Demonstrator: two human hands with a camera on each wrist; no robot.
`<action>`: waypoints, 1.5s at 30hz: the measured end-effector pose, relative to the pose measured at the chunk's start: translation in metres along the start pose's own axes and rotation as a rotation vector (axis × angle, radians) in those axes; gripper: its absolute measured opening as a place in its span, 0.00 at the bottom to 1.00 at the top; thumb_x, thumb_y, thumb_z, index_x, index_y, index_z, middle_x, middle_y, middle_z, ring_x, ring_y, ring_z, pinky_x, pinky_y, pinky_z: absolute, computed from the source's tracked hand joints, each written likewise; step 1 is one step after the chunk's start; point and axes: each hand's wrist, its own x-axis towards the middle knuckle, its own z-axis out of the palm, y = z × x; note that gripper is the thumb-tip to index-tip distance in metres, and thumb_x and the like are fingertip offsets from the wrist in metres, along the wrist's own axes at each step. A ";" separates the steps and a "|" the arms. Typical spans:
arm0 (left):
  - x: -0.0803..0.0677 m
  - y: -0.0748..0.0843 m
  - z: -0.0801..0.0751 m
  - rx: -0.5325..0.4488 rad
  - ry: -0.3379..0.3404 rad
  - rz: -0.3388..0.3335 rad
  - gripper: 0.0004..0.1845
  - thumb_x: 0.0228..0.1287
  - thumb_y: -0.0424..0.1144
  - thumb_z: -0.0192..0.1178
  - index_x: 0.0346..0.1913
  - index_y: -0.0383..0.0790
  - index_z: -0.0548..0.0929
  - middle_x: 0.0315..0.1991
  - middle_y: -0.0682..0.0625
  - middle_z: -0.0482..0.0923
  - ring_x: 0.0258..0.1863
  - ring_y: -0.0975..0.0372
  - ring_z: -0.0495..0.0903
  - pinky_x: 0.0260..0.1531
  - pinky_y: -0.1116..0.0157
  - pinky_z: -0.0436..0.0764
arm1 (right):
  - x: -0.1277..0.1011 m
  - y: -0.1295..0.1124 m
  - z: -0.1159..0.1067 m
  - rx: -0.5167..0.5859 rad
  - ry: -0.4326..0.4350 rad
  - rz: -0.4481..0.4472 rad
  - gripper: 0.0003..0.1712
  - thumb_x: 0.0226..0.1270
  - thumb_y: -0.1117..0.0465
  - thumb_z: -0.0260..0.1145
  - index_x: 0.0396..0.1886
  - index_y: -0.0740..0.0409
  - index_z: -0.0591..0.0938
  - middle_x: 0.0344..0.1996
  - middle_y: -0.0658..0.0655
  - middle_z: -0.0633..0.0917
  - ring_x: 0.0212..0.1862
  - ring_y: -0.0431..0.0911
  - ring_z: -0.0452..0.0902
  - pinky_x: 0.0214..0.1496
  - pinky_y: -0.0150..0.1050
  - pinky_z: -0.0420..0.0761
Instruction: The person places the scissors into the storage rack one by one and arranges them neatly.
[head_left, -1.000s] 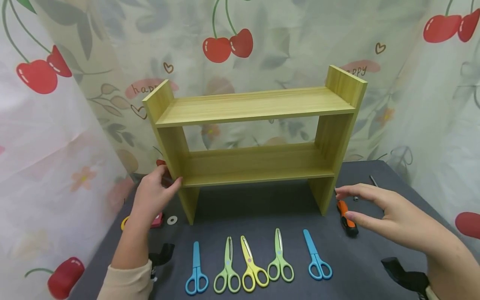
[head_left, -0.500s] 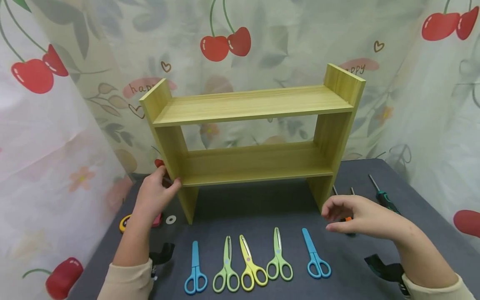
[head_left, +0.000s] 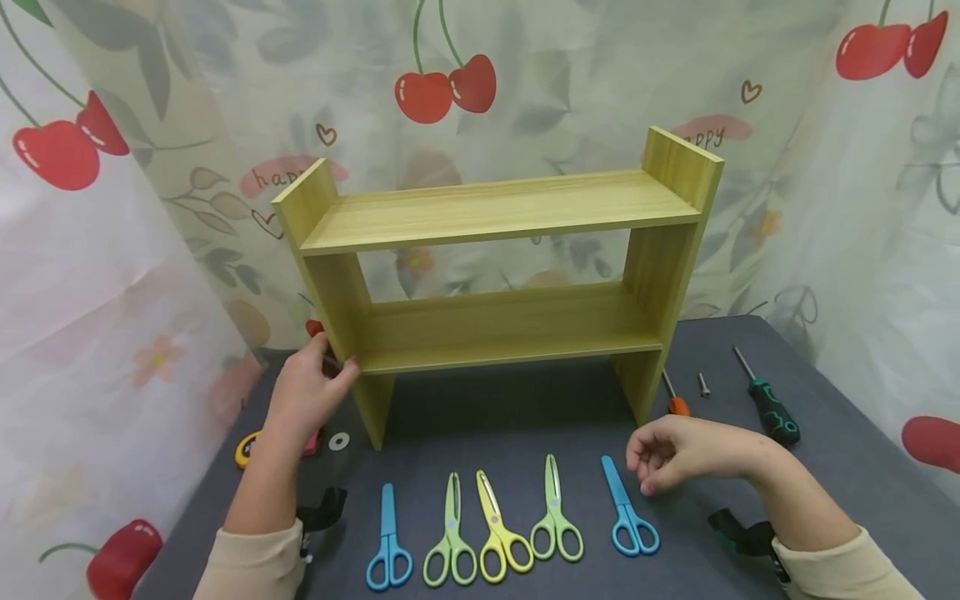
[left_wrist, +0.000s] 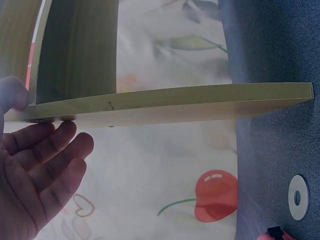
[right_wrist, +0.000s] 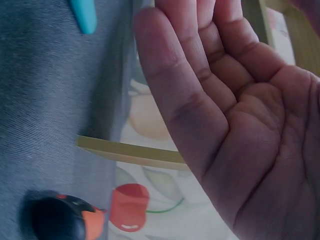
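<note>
A two-tier wooden shelf (head_left: 495, 212) stands upright on the dark table. My left hand (head_left: 303, 392) holds its left side panel at the height of the lower board. In the left wrist view, the thumb lies on one face of the panel (left_wrist: 210, 97) and the fingertips touch the other. My right hand (head_left: 701, 454) hovers, loosely curled and holding nothing, in front of the shelf's right leg. Closest to it are a pair of blue scissors (head_left: 633, 525) and a screwdriver with an orange handle (head_left: 678, 406), partly hidden behind the hand.
Several more scissors (head_left: 452, 542), green, yellow and blue, lie in a row in front. At right are a bolt (head_left: 703, 385) and a green-black screwdriver (head_left: 772, 408). A washer (head_left: 339, 442) and a yellow tape measure (head_left: 246, 448) lie at left. Cherry-print curtains (head_left: 555, 83) surround the table.
My right hand has moved left and toward me, away from the orange screwdriver, its fingers curling loosely. The green-black screwdriver and bolt now show fully. My left hand stays at the shelf.
</note>
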 end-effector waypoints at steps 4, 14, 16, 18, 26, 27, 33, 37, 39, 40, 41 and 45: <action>0.000 -0.001 0.000 0.007 0.003 0.008 0.16 0.71 0.44 0.58 0.50 0.33 0.76 0.37 0.41 0.83 0.34 0.52 0.82 0.32 0.56 0.78 | 0.005 0.006 0.003 0.055 -0.065 0.002 0.13 0.66 0.70 0.68 0.45 0.76 0.79 0.34 0.53 0.85 0.34 0.40 0.80 0.37 0.33 0.79; 0.000 -0.002 -0.002 0.025 -0.012 0.021 0.15 0.71 0.44 0.58 0.48 0.34 0.76 0.36 0.42 0.83 0.34 0.52 0.82 0.32 0.56 0.79 | 0.015 0.021 0.008 0.138 -0.139 0.104 0.13 0.63 0.73 0.67 0.44 0.80 0.80 0.32 0.55 0.85 0.33 0.39 0.79 0.38 0.32 0.79; 0.000 -0.002 -0.003 0.025 -0.017 0.020 0.15 0.72 0.44 0.58 0.48 0.34 0.76 0.36 0.43 0.83 0.34 0.52 0.83 0.32 0.56 0.79 | 0.016 0.021 0.012 0.122 -0.123 0.153 0.12 0.60 0.73 0.68 0.42 0.77 0.81 0.30 0.55 0.85 0.31 0.39 0.78 0.35 0.32 0.78; 0.000 -0.003 -0.003 0.024 -0.022 0.021 0.14 0.72 0.44 0.58 0.47 0.35 0.76 0.36 0.43 0.83 0.34 0.53 0.83 0.32 0.56 0.79 | 0.017 0.021 0.016 0.095 -0.097 0.209 0.10 0.58 0.73 0.70 0.40 0.74 0.82 0.28 0.55 0.85 0.28 0.39 0.77 0.32 0.32 0.77; 0.000 -0.003 -0.005 0.020 -0.034 0.025 0.15 0.73 0.45 0.58 0.48 0.35 0.76 0.36 0.43 0.83 0.35 0.53 0.84 0.33 0.55 0.80 | 0.025 0.015 0.026 -0.092 -0.022 0.374 0.08 0.52 0.69 0.77 0.28 0.59 0.83 0.21 0.52 0.84 0.23 0.39 0.76 0.27 0.33 0.78; 0.000 -0.003 -0.005 0.018 -0.034 0.025 0.15 0.73 0.45 0.58 0.48 0.35 0.76 0.36 0.43 0.83 0.35 0.53 0.84 0.34 0.54 0.80 | 0.025 0.015 0.027 -0.124 -0.012 0.395 0.09 0.52 0.69 0.77 0.27 0.58 0.83 0.20 0.52 0.83 0.22 0.39 0.76 0.27 0.34 0.78; 0.002 -0.004 -0.003 0.021 -0.032 0.040 0.15 0.73 0.45 0.58 0.49 0.35 0.77 0.36 0.44 0.84 0.34 0.54 0.84 0.33 0.55 0.80 | 0.027 0.007 0.040 -0.287 0.102 0.537 0.09 0.51 0.70 0.79 0.21 0.58 0.84 0.17 0.54 0.82 0.18 0.41 0.76 0.23 0.34 0.78; 0.003 -0.005 -0.003 0.024 -0.028 0.048 0.16 0.72 0.46 0.58 0.50 0.35 0.78 0.36 0.44 0.84 0.34 0.53 0.83 0.33 0.55 0.81 | 0.028 0.006 0.043 -0.314 0.129 0.544 0.09 0.52 0.71 0.76 0.19 0.59 0.84 0.15 0.53 0.80 0.17 0.41 0.74 0.22 0.34 0.77; 0.003 -0.005 -0.003 0.026 -0.031 0.051 0.16 0.72 0.46 0.58 0.50 0.35 0.78 0.37 0.43 0.84 0.34 0.53 0.83 0.33 0.54 0.81 | 0.027 0.006 0.043 -0.311 0.126 0.532 0.08 0.52 0.72 0.74 0.19 0.60 0.84 0.15 0.52 0.80 0.18 0.41 0.73 0.22 0.34 0.75; 0.003 -0.006 -0.003 0.026 -0.033 0.051 0.17 0.73 0.46 0.58 0.50 0.35 0.77 0.37 0.43 0.84 0.35 0.53 0.83 0.33 0.54 0.81 | 0.027 0.006 0.042 -0.306 0.123 0.525 0.08 0.52 0.73 0.74 0.19 0.60 0.84 0.14 0.52 0.79 0.18 0.42 0.72 0.22 0.34 0.75; 0.003 -0.006 -0.003 0.028 -0.036 0.050 0.17 0.73 0.46 0.58 0.50 0.35 0.77 0.37 0.43 0.83 0.35 0.53 0.83 0.33 0.55 0.81 | 0.026 0.006 0.041 -0.301 0.119 0.516 0.08 0.51 0.73 0.73 0.19 0.60 0.84 0.14 0.52 0.79 0.18 0.42 0.72 0.22 0.34 0.74; 0.002 -0.008 -0.004 0.033 -0.047 0.042 0.17 0.73 0.47 0.57 0.50 0.34 0.77 0.37 0.43 0.83 0.34 0.53 0.82 0.33 0.55 0.80 | 0.021 0.004 0.037 -0.294 0.106 0.468 0.08 0.50 0.73 0.71 0.18 0.60 0.84 0.15 0.51 0.79 0.19 0.41 0.72 0.23 0.34 0.74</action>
